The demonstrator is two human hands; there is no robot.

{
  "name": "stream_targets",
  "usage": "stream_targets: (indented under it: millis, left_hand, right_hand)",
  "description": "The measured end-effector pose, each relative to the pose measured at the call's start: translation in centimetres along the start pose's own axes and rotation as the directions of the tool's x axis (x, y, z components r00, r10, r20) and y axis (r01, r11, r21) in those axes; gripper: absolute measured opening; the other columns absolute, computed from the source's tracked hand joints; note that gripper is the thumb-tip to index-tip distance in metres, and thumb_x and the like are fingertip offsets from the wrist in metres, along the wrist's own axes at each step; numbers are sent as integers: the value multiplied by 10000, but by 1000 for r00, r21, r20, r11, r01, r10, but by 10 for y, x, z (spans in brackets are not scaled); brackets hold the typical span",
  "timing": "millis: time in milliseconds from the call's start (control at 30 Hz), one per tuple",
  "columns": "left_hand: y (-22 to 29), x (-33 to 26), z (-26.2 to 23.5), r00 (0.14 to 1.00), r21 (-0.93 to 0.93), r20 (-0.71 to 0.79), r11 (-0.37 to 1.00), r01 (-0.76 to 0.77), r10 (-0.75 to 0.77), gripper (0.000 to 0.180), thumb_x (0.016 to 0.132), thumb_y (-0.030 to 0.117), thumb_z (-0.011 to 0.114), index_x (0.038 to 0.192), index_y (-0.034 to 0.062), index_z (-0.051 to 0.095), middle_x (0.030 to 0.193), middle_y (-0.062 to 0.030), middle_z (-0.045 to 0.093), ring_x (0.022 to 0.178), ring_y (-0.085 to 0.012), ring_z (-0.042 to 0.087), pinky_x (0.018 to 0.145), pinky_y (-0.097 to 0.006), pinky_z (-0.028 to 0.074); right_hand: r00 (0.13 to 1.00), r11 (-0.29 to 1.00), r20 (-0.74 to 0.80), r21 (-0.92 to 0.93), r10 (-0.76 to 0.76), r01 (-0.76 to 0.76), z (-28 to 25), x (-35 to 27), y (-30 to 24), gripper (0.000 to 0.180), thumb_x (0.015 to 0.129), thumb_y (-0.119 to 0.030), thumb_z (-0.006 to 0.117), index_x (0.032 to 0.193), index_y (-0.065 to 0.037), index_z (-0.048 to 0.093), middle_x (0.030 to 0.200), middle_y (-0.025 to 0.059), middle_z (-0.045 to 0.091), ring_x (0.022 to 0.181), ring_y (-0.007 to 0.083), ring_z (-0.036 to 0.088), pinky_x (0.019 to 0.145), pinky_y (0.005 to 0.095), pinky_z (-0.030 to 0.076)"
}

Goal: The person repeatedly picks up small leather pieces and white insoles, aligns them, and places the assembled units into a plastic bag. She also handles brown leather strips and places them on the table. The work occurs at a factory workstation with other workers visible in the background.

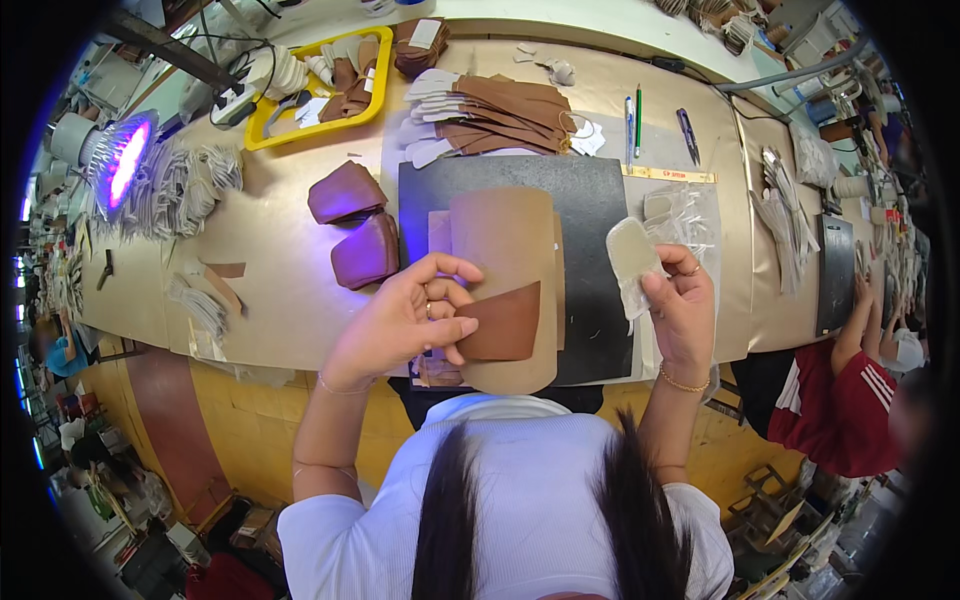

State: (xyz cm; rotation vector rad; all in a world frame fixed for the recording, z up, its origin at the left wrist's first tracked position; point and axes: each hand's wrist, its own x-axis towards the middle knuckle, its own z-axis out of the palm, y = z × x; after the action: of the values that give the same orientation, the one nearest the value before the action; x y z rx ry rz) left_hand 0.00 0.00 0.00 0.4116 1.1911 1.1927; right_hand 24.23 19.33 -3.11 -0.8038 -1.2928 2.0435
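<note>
My left hand (410, 315) pinches the left edge of a brown leather piece (507, 325) between thumb and fingers. That piece lies over a tan board (505, 235) with rounded ends, which rests on a black mat (425, 185). To the right, my right hand (684, 310) is closed on a small pale beige piece with a rounded end (634, 252), held up by its lower side between thumb and fingers. Two stacks of brown leather pieces (365, 250) stand just left of the mat, tinted purple by the lamp.
At the back, a yellow tray (385, 70) holds leather parts, beside bundled brown strips (510, 105). A bright lamp (125, 165) overhangs the left. Pencil (638, 120), pen (629, 125), blue cutter (687, 135) and ruler (670, 173) lie back right. Another person's red garment (835, 410) is at right.
</note>
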Motion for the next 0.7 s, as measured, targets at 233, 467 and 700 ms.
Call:
stream_targets:
  millis: [233, 467, 700]
  left_hand:
    - [14, 8, 37, 997, -50, -17, 996, -77, 77, 251, 809, -46, 673, 1048, -55, 596, 838, -84, 631, 640, -123, 641, 557, -234, 562]
    - [0, 9, 6, 994, 141, -107, 990, 8, 7, 236, 852, 83, 683, 999, -40, 545, 793, -79, 629, 590, -145, 654, 532, -233, 540]
    - [-9, 8, -1, 992, -65, -92, 995, 76, -82, 289, 930, 270, 597, 941, -17, 566, 761, -98, 633, 660, -194, 693, 570, -245, 565]
  right_hand:
    - [991, 990, 46, 59, -127, 124, 29, -3, -20, 281, 836, -92, 715, 1058, 13, 578, 961, 64, 633, 867, 107, 604, 771, 237, 493]
    - [995, 998, 94, -64, 24, -18, 42, -3, -13, 206, 837, -122, 719, 962, 2, 612, 899, 41, 642, 806, 80, 590, 740, 225, 479]
    - [936, 924, 250, -352, 248, -151, 70, 3, -23, 175, 812, -134, 739, 875, -9, 634, 812, 3, 637, 717, 41, 549, 632, 198, 450]
